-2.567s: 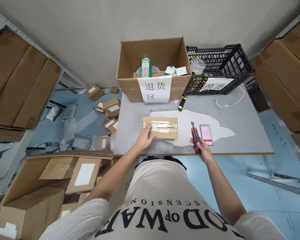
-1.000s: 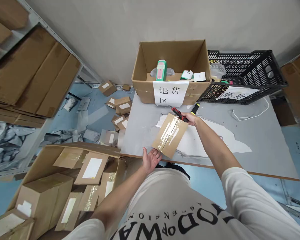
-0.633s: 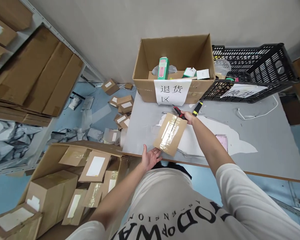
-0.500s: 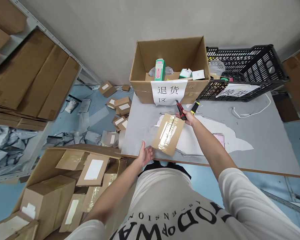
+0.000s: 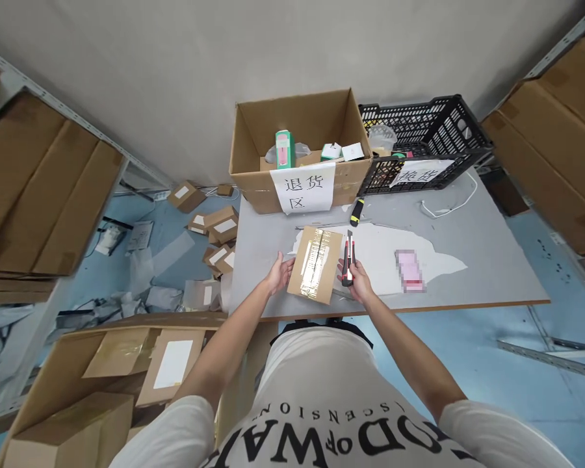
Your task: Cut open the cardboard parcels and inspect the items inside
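A flat taped cardboard parcel (image 5: 316, 264) lies lengthwise on the grey table (image 5: 472, 247), near its front edge. My left hand (image 5: 281, 273) presses against the parcel's left side with the fingers spread. My right hand (image 5: 355, 281) is at the parcel's right side and grips a red and black utility knife (image 5: 348, 258) that points away from me. A pink phone (image 5: 409, 270) rests on the table to the right of the knife.
A big open carton (image 5: 299, 146) with a paper sign stands at the table's back, a black plastic crate (image 5: 422, 140) beside it. A yellow-black tool (image 5: 356, 211) and a white cable (image 5: 448, 198) lie nearby. Small parcels litter the floor at left; a carton (image 5: 127, 364) of parcels stands at lower left.
The parcel was turned from crosswise to lengthwise. My right hand drew back from the parcel's far end to its right side with the knife. My left hand moved up to its left edge.
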The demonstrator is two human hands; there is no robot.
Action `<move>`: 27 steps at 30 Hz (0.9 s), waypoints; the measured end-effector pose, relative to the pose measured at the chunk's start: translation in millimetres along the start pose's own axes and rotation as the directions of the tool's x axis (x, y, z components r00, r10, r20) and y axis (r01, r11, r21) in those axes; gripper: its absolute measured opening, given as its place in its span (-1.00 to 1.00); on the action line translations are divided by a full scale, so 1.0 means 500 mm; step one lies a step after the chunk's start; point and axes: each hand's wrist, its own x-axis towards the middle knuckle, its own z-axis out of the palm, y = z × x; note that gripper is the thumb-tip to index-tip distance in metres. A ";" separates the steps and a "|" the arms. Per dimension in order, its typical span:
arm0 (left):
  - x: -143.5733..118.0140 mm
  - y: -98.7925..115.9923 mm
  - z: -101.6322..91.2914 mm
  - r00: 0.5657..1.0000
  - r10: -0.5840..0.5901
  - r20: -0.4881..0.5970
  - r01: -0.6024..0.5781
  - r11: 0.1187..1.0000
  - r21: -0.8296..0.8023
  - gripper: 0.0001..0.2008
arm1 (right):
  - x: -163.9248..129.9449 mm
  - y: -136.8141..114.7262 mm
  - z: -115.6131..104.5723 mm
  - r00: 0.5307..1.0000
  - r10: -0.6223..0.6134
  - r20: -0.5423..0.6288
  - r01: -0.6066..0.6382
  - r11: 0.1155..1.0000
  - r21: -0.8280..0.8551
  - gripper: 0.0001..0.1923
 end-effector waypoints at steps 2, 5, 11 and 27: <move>0.000 -0.002 0.009 1.000 0.009 0.025 -0.009 1.000 0.025 -0.19 | -0.006 0.012 0.015 1.000 0.013 0.010 -0.013 1.000 0.004 -0.64; -0.005 -0.007 0.018 1.000 0.028 -0.005 -0.028 0.999 0.026 -0.19 | 0.005 0.012 0.024 1.000 0.021 0.022 -0.022 1.000 0.009 -0.69; -0.037 -0.043 0.043 0.991 0.125 -0.037 -0.129 0.984 -0.122 -0.21 | 0.058 -0.044 0.030 0.994 0.058 0.096 -0.056 0.998 -0.015 -0.81; -0.057 -0.189 0.189 0.960 0.267 -0.088 -0.280 0.878 -0.388 -0.21 | 0.262 -0.184 0.207 0.733 0.463 0.499 -0.173 0.836 -0.521 -0.81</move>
